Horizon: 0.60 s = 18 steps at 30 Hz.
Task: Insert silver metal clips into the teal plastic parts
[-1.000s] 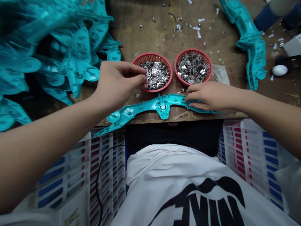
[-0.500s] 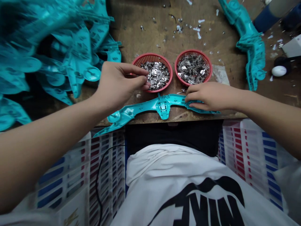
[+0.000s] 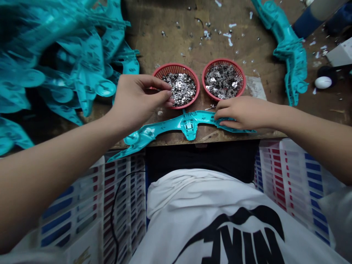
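A long, curved turquoise plastic part (image 3: 189,126) lies along the table's front edge, its hollow ribbed side up and its left tip jutting past the edge. Over its right end is my right hand (image 3: 242,113), fingers curled onto the plastic; the fingertips are partly hidden. My left hand (image 3: 143,98) is at the left rim of a red basket (image 3: 197,91) full of small shiny metal pieces. Thumb and fingers are pinched together there, and whatever they hold is too small to make out. A second red basket (image 3: 244,82) with small metal pieces stands behind my right hand.
Similar turquoise parts (image 3: 82,69) are heaped at the left. Another such part (image 3: 291,55) lies at the right, near a blue container (image 3: 306,22). Loose metal and white bits are scattered over the wooden table (image 3: 154,40). Plastic crates (image 3: 294,183) stand below the edge.
The whole view has shifted slightly. Both hands keep nearly the same places and poses, and the plastic part lies as before.
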Each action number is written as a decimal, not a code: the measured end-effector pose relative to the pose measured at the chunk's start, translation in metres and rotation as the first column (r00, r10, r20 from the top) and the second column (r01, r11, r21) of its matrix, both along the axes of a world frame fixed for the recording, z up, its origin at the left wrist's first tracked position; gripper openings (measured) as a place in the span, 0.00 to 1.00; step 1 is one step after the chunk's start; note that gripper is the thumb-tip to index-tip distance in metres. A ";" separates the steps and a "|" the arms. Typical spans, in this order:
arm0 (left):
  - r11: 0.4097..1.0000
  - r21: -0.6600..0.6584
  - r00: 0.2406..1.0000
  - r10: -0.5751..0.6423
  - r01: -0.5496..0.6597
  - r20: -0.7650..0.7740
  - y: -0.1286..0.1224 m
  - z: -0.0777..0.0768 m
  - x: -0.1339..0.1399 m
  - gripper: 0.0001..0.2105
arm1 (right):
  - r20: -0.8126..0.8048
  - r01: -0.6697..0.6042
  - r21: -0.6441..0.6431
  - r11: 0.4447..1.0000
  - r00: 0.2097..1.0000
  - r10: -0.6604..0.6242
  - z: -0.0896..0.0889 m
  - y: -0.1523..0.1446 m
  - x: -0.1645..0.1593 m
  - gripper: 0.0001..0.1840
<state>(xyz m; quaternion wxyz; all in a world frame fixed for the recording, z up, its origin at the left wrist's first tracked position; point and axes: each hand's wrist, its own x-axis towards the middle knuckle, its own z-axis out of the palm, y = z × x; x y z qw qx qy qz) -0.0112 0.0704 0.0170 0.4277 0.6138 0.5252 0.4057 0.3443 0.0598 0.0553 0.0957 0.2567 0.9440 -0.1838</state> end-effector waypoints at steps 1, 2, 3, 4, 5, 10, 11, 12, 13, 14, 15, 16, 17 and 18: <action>1.000 0.004 1.000 -0.008 0.008 0.003 0.000 0.000 0.000 0.08 | 0.005 0.003 -0.002 1.000 1.000 -0.003 0.000 0.000 0.000 0.21; 1.000 0.011 1.000 -0.017 0.017 0.009 0.000 0.000 0.000 0.07 | 0.012 0.007 -0.005 1.000 1.000 -0.007 0.000 0.000 -0.001 0.21; 0.999 0.020 1.000 -0.025 0.025 0.012 0.000 0.000 0.000 0.07 | 0.020 0.013 -0.009 1.000 1.000 -0.013 0.001 0.000 -0.001 0.20; 0.999 0.029 0.999 -0.032 0.032 0.012 0.000 0.000 0.000 0.06 | 0.026 0.019 -0.013 1.000 0.999 -0.019 0.001 0.000 -0.001 0.20; 0.999 0.035 0.999 -0.039 0.039 0.006 0.000 0.000 0.000 0.06 | 0.030 0.025 -0.016 1.000 0.999 -0.024 0.001 0.000 -0.002 0.20; 0.996 0.070 0.998 -0.053 0.055 -0.029 -0.002 0.001 0.001 0.06 | 0.040 0.027 -0.017 0.999 0.999 -0.026 0.002 -0.001 -0.003 0.19; 0.995 0.080 0.998 -0.053 0.056 -0.034 -0.003 0.001 0.001 0.06 | 0.041 0.024 -0.015 1.000 0.999 -0.023 0.002 -0.001 -0.003 0.20; 0.994 0.091 0.998 -0.053 0.056 -0.039 -0.003 0.001 0.001 0.06 | 0.039 0.020 -0.012 1.000 0.999 -0.020 0.002 -0.001 -0.003 0.20; 0.993 0.097 0.997 -0.056 0.060 -0.046 -0.003 0.001 0.001 0.05 | 0.034 0.017 -0.007 1.000 0.999 -0.016 0.002 -0.001 -0.002 0.20; 0.993 0.102 0.997 -0.057 0.062 -0.054 -0.003 0.000 0.001 0.05 | 0.026 0.013 -0.001 1.000 1.000 -0.013 0.002 -0.001 -0.002 0.20; 0.992 0.105 0.996 -0.058 0.064 -0.061 -0.003 0.000 0.000 0.05 | 0.018 0.010 0.005 1.000 1.000 -0.010 0.001 -0.001 -0.002 0.20; 0.992 0.102 0.996 -0.062 0.069 -0.068 -0.002 -0.001 0.000 0.05 | 0.010 0.008 0.010 1.000 1.000 -0.008 0.001 -0.001 -0.002 0.20; 0.992 0.099 0.995 -0.065 0.072 -0.074 -0.002 -0.001 0.000 0.06 | 0.004 0.005 0.012 1.000 1.000 -0.005 0.001 -0.001 -0.001 0.20; 0.993 0.097 0.995 -0.067 0.075 -0.079 -0.002 -0.001 0.000 0.06 | 0.000 0.004 0.013 1.000 1.000 -0.004 0.001 -0.001 -0.001 0.21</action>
